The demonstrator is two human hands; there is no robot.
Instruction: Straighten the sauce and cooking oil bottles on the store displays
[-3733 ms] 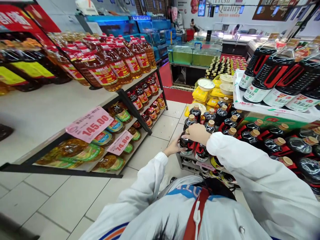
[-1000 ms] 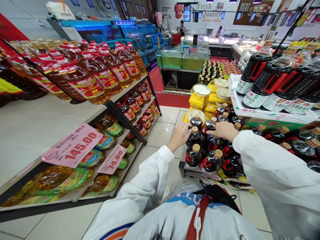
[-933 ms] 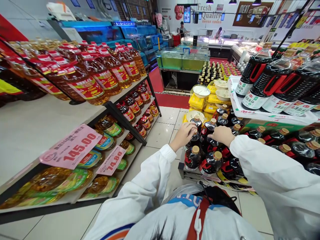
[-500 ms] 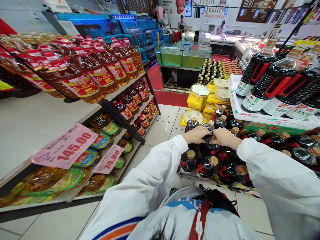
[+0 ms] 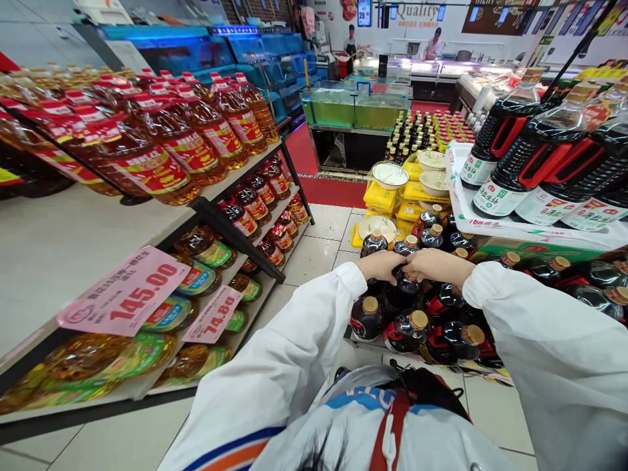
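Both hands meet over one dark soy sauce bottle [image 5: 405, 288] in a low floor display of many such bottles with tan caps. My left hand [image 5: 381, 265] lies curled over the bottle's top from the left. My right hand [image 5: 436, 263] is curled over the same top from the right, fingers touching the left hand's. The cap itself is hidden under the fingers. Other bottles [image 5: 366, 317] stand in front of it, closer to me. White sleeves cover both arms.
A shelf rack [image 5: 230, 226] with cooking oil jugs [image 5: 176, 140] and pink price tags [image 5: 125, 291] runs along the left. Large soy sauce jugs [image 5: 534, 160] sit on a raised stand at right. Yellow packs and bowls [image 5: 390, 176] lie beyond. Tiled aisle floor [image 5: 314, 252] lies between.
Earlier the hands were apart on separate bottles at the display's left corner. They have come together over one bottle further in, and the view has shifted slightly forward.
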